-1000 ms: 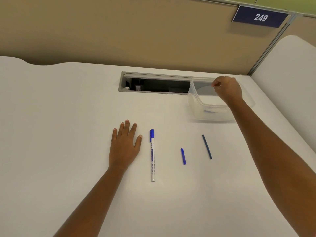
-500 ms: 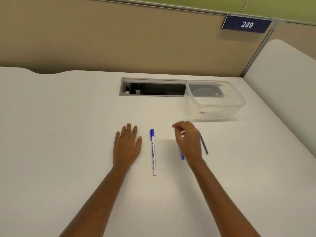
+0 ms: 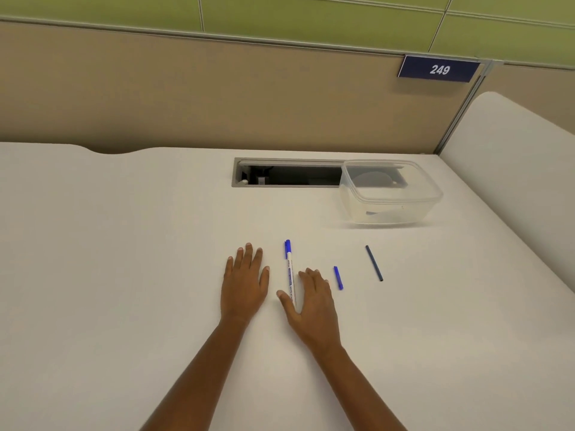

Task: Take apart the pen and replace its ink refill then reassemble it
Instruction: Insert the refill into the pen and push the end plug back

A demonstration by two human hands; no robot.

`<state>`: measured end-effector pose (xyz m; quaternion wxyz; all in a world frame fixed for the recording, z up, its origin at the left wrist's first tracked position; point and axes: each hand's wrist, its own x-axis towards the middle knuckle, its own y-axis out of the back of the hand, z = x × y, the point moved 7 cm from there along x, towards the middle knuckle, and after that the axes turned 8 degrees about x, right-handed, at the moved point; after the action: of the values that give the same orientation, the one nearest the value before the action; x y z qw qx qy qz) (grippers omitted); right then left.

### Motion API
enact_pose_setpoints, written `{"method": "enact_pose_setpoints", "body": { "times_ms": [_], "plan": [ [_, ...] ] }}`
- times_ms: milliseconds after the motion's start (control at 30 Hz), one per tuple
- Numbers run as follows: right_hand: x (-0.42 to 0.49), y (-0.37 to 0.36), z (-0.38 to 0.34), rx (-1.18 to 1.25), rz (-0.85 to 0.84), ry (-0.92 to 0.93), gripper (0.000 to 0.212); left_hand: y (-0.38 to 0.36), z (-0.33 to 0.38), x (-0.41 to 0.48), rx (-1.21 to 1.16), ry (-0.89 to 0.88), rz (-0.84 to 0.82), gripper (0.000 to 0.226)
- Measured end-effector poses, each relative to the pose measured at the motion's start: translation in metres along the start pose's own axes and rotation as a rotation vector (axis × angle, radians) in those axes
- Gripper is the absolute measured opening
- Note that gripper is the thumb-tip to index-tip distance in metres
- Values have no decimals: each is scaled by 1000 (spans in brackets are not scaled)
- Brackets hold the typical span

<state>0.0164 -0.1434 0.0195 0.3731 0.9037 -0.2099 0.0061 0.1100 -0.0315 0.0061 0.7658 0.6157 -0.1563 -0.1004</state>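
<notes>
A white pen (image 3: pixel 289 269) with a blue cap lies lengthwise on the white desk (image 3: pixel 124 275), cap end away from me. My left hand (image 3: pixel 244 283) rests flat on the desk just left of the pen, fingers straight. My right hand (image 3: pixel 311 301) lies over the pen's near end, with the thumb to the pen's left and the fingers to its right; the pen's tip is hidden under it. A short blue piece (image 3: pixel 338 277) lies right of that hand. Further right lies a thin dark blue rod (image 3: pixel 374 263).
A clear plastic tub (image 3: pixel 390 194) stands at the back right, partly over an open cable slot (image 3: pixel 289 174) in the desk. A beige partition rises behind, with a sign reading 249 (image 3: pixel 438 69). A second white desk surface (image 3: pixel 513 169) adjoins on the right.
My right hand came back from the tub, passed over the short blue piece and settled on the pen's near end. The left hand has stayed flat. The view tilted up.
</notes>
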Motion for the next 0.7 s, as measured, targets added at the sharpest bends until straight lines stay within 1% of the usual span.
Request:
{"method": "enact_pose_setpoints", "body": {
  "times_ms": [67, 133, 200, 300, 400, 467, 500, 633, 700],
  "plan": [
    [-3, 3, -3, -11, 30, 30, 46, 1, 0, -4, -8, 2, 0, 50],
    [-4, 6, -5, 3, 50, 32, 31, 1, 1, -9, -15, 2, -2, 50],
    [-5, 9, -7, 25, 74, 26, 20, 3, 3, -16, -43, -9, 12, 50],
    [-6, 10, -6, 41, 89, 8, 15, 5, 7, -28, -83, -20, 24, 50],
    [-5, 8, -2, 56, 71, -35, 15, 1, 9, -34, -48, -2, -4, 51],
    [-3, 6, 2, 69, 45, -63, 15, 1, 11, -33, -78, 23, -24, 50],
    [-2, 5, 4, 81, 32, -73, 16, 3, 11, -32, -140, 42, -33, 49],
    [4, 8, 9, 187, 13, -118, 15, 9, 13, -27, -511, 152, -51, 41],
    [5, 11, 10, 252, 19, -127, 14, 12, 15, -27, -605, 189, -43, 39]
  ]
}}
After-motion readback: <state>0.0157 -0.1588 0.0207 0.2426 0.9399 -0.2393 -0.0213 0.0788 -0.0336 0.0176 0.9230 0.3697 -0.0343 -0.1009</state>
